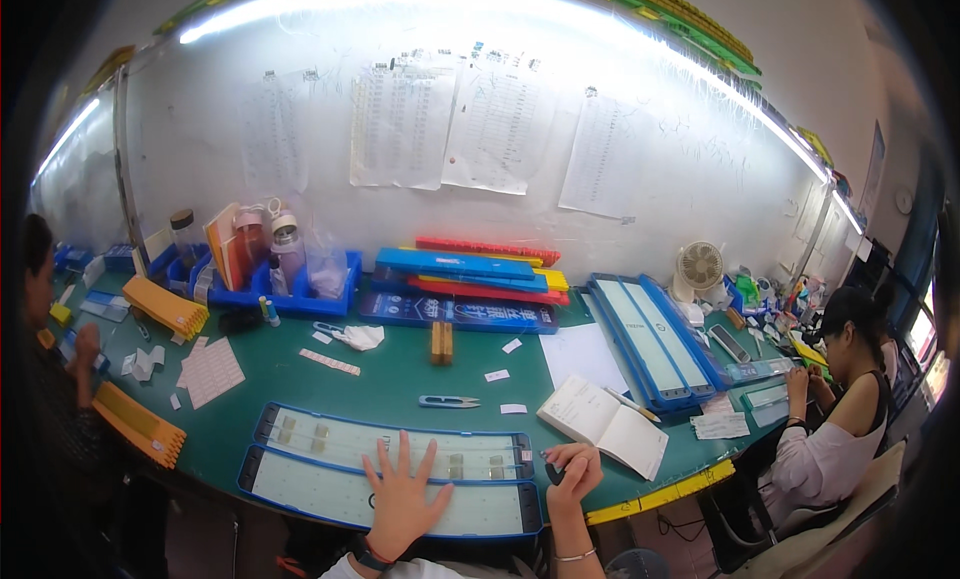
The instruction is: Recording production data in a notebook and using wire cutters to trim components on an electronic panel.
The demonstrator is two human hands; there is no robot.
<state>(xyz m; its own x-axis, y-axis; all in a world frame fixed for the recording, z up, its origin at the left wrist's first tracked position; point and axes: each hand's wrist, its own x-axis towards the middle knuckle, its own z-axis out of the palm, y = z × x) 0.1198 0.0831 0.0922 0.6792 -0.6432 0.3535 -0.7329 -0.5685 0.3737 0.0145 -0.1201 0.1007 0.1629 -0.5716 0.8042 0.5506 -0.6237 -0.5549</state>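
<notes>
A long blue-rimmed case (pixel 330 487) with pale panels lies opened flat at the table's near edge. Several small greenish translucent squares sit along its far panel. My left hand (pixel 405 501) rests on the case, fingers spread. Just off the case's right end, my right hand (pixel 577 476) is closed, its fingers pinching a small dark object (pixel 555 472) whose kind I cannot make out. Beyond the case lie blue-handled thread snips (pixel 449 402).
An open notebook (pixel 608 424) with a pen lies right, before stacked blue cases (pixel 650 339). Coloured strips (pixel 460 264) and blue bins (pixel 320 301) line the back. A wooden block (pixel 441 344) stands mid-table. People sit at left and at right (pixel 830 419).
</notes>
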